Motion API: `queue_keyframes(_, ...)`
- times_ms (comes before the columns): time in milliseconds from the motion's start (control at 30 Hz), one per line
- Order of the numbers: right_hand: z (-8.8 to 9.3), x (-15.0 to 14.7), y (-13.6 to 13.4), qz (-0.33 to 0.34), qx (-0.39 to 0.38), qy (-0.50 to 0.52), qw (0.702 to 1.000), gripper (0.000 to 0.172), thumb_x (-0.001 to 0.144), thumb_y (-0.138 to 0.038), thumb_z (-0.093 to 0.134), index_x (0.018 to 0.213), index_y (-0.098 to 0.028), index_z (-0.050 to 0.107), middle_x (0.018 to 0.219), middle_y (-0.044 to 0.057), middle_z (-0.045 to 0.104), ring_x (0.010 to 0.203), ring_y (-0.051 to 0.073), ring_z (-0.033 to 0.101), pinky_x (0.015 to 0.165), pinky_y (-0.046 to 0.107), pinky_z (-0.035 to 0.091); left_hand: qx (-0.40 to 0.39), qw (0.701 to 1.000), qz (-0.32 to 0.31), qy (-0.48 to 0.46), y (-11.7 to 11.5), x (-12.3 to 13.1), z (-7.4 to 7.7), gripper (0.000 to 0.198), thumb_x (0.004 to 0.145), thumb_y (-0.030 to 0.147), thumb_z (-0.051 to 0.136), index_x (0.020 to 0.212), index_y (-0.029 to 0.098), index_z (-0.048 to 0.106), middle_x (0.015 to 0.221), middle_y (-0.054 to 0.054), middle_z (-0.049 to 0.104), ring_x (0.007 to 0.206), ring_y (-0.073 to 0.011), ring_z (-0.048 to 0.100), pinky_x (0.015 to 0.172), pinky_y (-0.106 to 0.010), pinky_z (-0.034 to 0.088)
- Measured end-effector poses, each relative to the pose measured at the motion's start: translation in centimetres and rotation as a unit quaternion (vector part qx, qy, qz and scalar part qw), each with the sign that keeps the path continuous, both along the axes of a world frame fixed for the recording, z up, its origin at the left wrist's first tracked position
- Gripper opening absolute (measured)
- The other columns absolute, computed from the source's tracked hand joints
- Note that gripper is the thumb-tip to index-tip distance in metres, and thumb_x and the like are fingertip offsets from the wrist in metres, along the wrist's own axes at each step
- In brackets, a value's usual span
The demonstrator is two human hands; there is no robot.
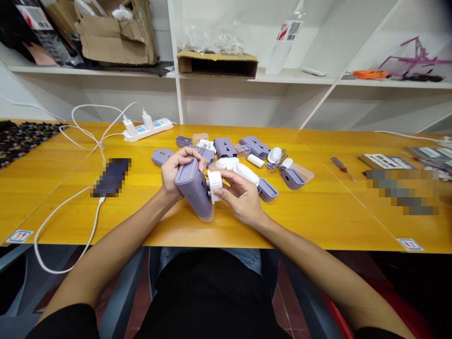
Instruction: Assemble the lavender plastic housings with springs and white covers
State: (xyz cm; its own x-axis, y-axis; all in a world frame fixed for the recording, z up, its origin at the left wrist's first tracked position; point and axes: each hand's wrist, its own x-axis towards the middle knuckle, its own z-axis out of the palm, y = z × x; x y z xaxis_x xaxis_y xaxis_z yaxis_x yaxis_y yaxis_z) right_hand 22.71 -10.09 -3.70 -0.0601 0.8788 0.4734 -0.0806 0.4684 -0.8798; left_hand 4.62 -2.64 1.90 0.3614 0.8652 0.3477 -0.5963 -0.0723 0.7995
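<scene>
My left hand [175,170] is wrapped round a purple plastic housing [194,188] with rows of small holes, held tilted just above the table. Pinched in the fingers of my right hand [243,194] is a white plastic part with a ribbed knob [214,182], set against the housing's right face. Whether it is seated there I cannot tell. Just beyond my hands lie more purple housings [225,147], white oval shells [246,173], a white cylinder [255,161] and a small purple cup [268,189].
A phone [111,177] on a white cable lies to the left, with a power strip [148,129] behind it. On the right is a screwdriver [342,168]. Shelves above the table hold cardboard boxes [218,64] and a plastic bottle [285,40].
</scene>
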Motion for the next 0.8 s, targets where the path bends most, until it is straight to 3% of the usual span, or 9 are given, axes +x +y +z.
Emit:
queue_keyframes(333, 0.4, -0.7, -0.3, -0.019, 0.045, -0.015, 0.999, 0.031, 0.097, -0.048, 0.084, 0.120, -0.029, 0.076, 0.124, 0.011, 0.069, 0.120, 0.029, 0.067, 0.100, 0.046, 0.061, -0.033, 0.999, 0.021, 0.001, -0.5, 0.1, 0.2, 0.016, 0.089, 0.020, 0.054, 0.078, 0.018, 0.066, 0.066, -0.008, 0.063, 0.066, -0.0228, 0.061, 0.071, -0.038, 0.054)
queue_keyframes(667, -0.6, -0.8, 0.0, -0.032, 0.111, -0.047, 0.992, 0.029, 0.100, -0.035, 0.082, 0.128, -0.034, 0.075, 0.123, 0.009, 0.069, 0.116, 0.027, 0.065, 0.098, 0.044, 0.058, 0.031, 0.997, 0.064, 0.009, -0.6, 0.4, -0.1, 0.017, 0.082, 0.020, 0.057, 0.074, 0.016, 0.072, 0.074, -0.011, 0.064, 0.078, -0.0240, 0.062, 0.082, -0.038, 0.054)
queue_keyframes(800, -0.8, -0.7, 0.0, -0.049, 0.109, -0.071, 0.990, 0.029, 0.100, -0.040, 0.082, 0.128, -0.032, 0.074, 0.123, 0.010, 0.071, 0.115, 0.028, 0.066, 0.097, 0.046, 0.059, 0.036, 0.998, 0.058, 0.004, -0.5, 0.4, -0.1, 0.019, 0.080, 0.019, 0.056, 0.073, 0.016, 0.074, 0.078, -0.011, 0.063, 0.079, -0.0235, 0.061, 0.083, -0.037, 0.053)
